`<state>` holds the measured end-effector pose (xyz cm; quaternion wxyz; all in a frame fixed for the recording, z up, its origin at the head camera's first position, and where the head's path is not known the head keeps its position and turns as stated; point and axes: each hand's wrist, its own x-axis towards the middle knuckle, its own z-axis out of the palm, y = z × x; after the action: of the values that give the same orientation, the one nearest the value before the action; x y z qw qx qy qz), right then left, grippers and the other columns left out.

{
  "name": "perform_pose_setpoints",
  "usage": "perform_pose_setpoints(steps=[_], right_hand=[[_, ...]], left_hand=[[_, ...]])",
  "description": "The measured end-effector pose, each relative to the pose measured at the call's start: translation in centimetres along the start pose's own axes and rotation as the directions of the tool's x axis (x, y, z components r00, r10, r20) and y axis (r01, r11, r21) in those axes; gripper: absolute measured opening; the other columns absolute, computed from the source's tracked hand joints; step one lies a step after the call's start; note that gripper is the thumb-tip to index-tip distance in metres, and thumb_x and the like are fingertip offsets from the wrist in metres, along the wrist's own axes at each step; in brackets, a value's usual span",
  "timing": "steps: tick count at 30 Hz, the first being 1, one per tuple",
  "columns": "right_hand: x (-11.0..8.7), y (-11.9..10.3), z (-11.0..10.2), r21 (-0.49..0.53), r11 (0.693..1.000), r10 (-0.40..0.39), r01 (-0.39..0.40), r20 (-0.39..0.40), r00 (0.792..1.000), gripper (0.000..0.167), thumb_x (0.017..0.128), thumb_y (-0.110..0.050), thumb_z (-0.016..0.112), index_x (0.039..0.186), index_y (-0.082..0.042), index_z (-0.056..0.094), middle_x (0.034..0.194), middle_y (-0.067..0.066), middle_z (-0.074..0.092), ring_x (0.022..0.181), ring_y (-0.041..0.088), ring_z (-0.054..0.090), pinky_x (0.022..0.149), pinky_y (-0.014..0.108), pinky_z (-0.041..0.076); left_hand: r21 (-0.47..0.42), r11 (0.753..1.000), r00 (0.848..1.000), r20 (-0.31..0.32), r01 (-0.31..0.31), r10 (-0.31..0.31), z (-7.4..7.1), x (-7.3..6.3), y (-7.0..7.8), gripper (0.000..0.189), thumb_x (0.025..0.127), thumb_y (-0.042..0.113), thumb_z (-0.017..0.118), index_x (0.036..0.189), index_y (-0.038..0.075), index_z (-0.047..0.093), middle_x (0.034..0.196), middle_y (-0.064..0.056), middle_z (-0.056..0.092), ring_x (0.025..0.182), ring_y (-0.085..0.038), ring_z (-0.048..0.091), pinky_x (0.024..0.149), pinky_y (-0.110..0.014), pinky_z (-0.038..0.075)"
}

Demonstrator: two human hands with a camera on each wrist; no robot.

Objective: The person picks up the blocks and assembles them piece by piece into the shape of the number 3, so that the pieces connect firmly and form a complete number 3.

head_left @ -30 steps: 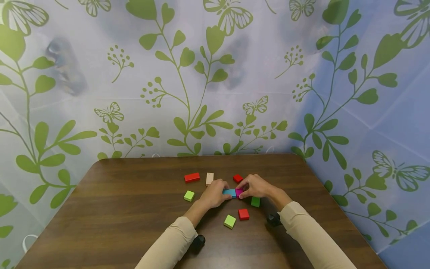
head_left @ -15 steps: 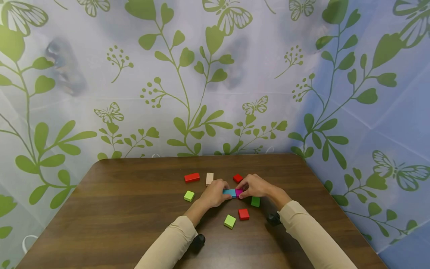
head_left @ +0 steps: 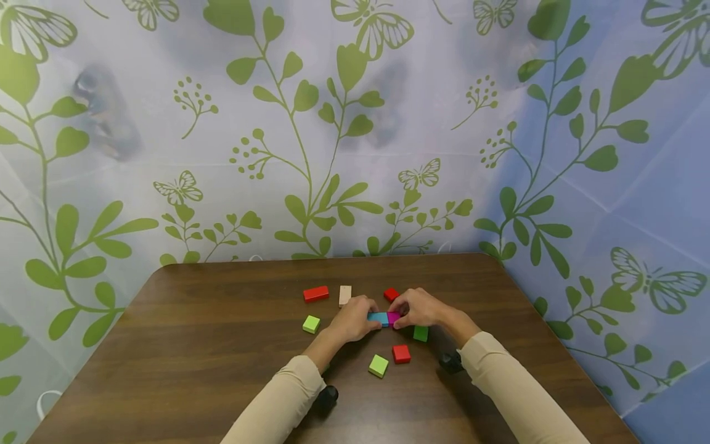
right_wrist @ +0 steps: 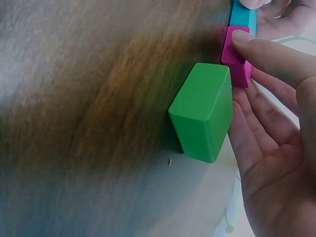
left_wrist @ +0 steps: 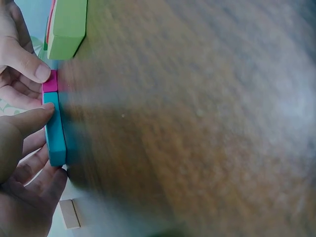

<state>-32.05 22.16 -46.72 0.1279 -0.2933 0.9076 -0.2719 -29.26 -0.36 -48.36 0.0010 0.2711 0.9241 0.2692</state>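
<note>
A long blue block (left_wrist: 56,131) lies on the brown table, end to end with a magenta block (right_wrist: 237,54). My left hand (head_left: 354,319) pinches the blue block between thumb and fingers, as the left wrist view shows. From the other side my right hand (head_left: 420,307) grips the magenta block, thumb on its near face and fingers behind. Where the two blocks meet, their ends touch in both wrist views. A green block (right_wrist: 202,111) stands close beside the right hand. Behind that hand sits a red block (head_left: 391,295).
A long red block (head_left: 316,294) and a beige block (head_left: 345,296) lie beyond the left hand. One lime block (head_left: 311,324) is left of it. Nearer me are another lime block (head_left: 378,366) and a red block (head_left: 401,354). A leaf-patterned curtain (head_left: 310,123) hangs behind the table.
Both hands keep their hold on the blue and magenta blocks, which stay in place. The head view has shifted very slightly.
</note>
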Motion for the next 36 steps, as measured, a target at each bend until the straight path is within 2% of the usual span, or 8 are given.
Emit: perform_pose_setpoints(steps=[18, 26, 36], right_hand=[[-0.3, -0.1, -0.4, -0.046, 0.999, 0.0, 0.0, 0.005, 1.0, 0.032, 0.084, -0.021, 0.089, 0.111, -0.009, 0.078, 0.095, -0.006, 0.072, 0.088, 0.01, 0.066, 0.081, 0.033, 0.057], [-1.3, 0.2, -1.3, -0.056, 0.998, 0.006, -0.006, 0.003, 1.0, 0.034, 0.087, -0.022, 0.086, 0.116, -0.008, 0.077, 0.103, -0.004, 0.073, 0.094, 0.015, 0.068, 0.085, 0.039, 0.057], [-3.2, 0.6, -2.8, -0.064, 0.998, -0.011, 0.009, -0.026, 1.0, 0.038, 0.087, -0.021, 0.086, 0.118, -0.002, 0.075, 0.111, 0.004, 0.073, 0.097, 0.022, 0.069, 0.086, 0.04, 0.057]], left_hand=[[-0.017, 1.0, 1.0, 0.0, -0.002, 0.002, 0.0, 0.0, -0.3, 0.023, 0.089, 0.02, 0.085, 0.105, 0.005, 0.077, 0.101, -0.003, 0.069, 0.092, -0.018, 0.062, 0.086, -0.035, 0.053], [-0.028, 0.999, 1.0, 0.001, -0.015, 0.015, -0.1, -0.1, -0.4, 0.023, 0.088, 0.02, 0.085, 0.105, 0.006, 0.077, 0.099, -0.003, 0.068, 0.091, -0.017, 0.062, 0.085, -0.035, 0.052], [-0.048, 0.998, 0.999, -0.009, -0.05, 0.05, -0.1, -0.2, -0.7, 0.024, 0.088, 0.019, 0.085, 0.106, 0.004, 0.078, 0.101, -0.005, 0.071, 0.096, -0.02, 0.064, 0.088, -0.036, 0.053]])
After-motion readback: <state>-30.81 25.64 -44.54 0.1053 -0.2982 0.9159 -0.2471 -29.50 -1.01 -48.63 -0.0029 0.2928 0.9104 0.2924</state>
